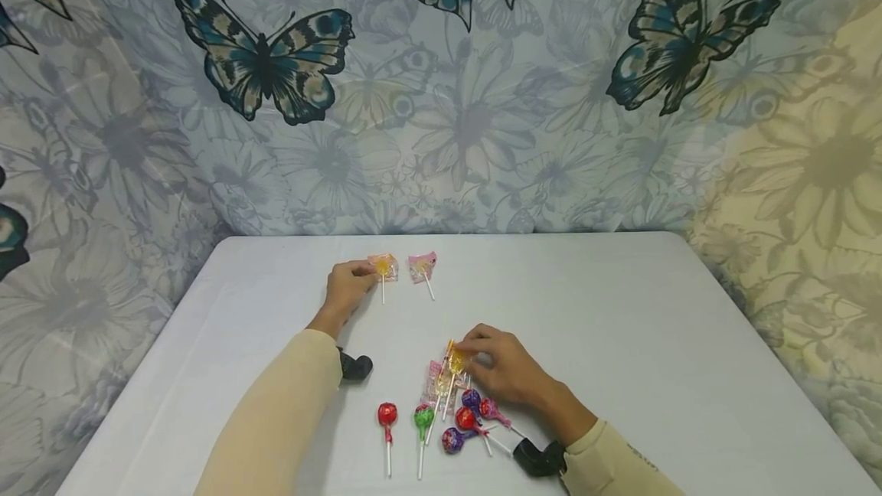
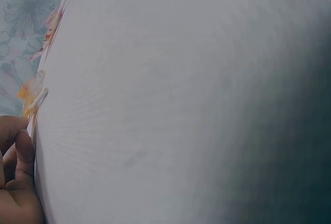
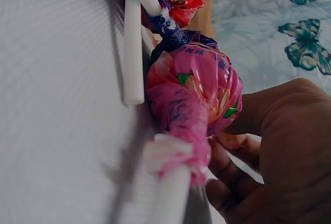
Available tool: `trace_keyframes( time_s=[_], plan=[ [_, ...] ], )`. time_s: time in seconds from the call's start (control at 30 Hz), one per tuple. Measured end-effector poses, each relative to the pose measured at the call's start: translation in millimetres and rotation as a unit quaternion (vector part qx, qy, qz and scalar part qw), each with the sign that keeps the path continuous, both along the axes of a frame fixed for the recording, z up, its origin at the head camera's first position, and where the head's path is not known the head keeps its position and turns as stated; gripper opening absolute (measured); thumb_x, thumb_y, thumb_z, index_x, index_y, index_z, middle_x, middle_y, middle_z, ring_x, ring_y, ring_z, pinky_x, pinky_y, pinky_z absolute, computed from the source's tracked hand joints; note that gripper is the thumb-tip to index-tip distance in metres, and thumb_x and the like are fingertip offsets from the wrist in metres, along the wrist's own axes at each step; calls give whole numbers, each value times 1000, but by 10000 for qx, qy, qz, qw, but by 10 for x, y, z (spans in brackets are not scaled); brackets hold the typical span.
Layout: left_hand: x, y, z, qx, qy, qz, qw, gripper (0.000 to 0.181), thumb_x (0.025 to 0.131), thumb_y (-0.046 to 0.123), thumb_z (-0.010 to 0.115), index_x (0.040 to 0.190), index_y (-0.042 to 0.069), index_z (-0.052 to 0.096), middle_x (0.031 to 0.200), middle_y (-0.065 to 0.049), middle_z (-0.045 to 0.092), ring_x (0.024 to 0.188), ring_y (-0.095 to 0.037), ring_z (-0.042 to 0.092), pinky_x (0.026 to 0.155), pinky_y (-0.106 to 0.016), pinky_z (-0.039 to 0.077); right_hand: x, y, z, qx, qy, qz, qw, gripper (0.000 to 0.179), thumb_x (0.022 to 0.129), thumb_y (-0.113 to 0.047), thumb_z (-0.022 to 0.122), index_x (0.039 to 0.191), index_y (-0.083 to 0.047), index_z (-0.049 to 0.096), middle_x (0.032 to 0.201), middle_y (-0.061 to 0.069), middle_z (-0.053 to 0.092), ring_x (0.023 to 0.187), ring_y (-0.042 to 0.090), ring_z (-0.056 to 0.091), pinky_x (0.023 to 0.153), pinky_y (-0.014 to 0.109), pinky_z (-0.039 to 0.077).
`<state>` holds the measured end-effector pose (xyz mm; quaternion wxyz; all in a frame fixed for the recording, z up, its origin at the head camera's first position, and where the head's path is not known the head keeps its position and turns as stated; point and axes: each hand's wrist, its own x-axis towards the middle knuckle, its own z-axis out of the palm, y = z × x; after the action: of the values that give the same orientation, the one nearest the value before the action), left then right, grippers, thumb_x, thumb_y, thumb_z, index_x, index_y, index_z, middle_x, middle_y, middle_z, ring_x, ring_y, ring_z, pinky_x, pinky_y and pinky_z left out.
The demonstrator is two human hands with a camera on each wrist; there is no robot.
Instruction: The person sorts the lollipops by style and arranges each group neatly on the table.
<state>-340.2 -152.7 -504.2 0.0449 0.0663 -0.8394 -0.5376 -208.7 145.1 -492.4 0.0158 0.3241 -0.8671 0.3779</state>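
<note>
At the back of the table, my left hand [image 1: 347, 289] pinches the left edge of the clear wrapper of an orange lollipop [image 1: 383, 268]. In the left wrist view, thumb and finger meet at the wrapper of that orange lollipop [image 2: 27, 93]. A lollipop in a pink-tinted wrapper [image 1: 422, 268] lies just right of it. Nearer the front, my right hand [image 1: 506, 364] holds a yellow lollipop [image 1: 455, 360] between thumb and fingers, over more wrapped lollipops [image 1: 436, 383]. A pink lollipop [image 3: 194, 89] fills much of the right wrist view and partly covers the right fingers.
Right of a red lollipop [image 1: 387, 413] and a green lollipop [image 1: 423, 416], several red, purple and pink ones lie in a heap, including a purple lollipop [image 1: 452, 440]. The white table [image 1: 620, 312] meets a butterfly-patterned wall [image 1: 475, 136] at its back edge.
</note>
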Motion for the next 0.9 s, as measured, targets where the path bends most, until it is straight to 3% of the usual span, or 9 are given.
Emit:
trace_keyframes(
  time_s=[0.2,0.57,0.8,0.9],
  plan=[
    [-10,2,1,-87,-11,-6,10000,8,86,6,70,93,3,72,93,-9,63,86,-21,56,70,-29,49,-4,-8,12,-478,-97,-169,9987,30,83,2,70,112,-5,72,100,-1,60,79,10,54,69,26,49],
    [9,-2,4,70,-50,-7,10000,7,86,4,69,93,3,72,93,-8,64,82,-20,57,68,-27,49,-8,3,-34,-1067,-86,-219,9940,31,83,5,68,111,-7,72,103,-1,63,84,14,59,74,28,50],
    [10,-2,14,111,-29,-18,9999,7,86,4,69,92,3,72,94,-9,63,82,-20,57,69,-28,49,-6,-12,5,-1567,-409,-59,9868,27,85,10,66,111,4,69,108,14,67,85,28,63,73,29,51],
    [10,-6,17,85,-42,-14,10000,6,86,4,69,92,3,71,93,-9,63,82,-20,57,69,-28,49,38,-38,128,-1775,-505,88,9828,25,85,13,63,109,9,67,108,21,66,83,32,62,71,28,51]
  ],
)
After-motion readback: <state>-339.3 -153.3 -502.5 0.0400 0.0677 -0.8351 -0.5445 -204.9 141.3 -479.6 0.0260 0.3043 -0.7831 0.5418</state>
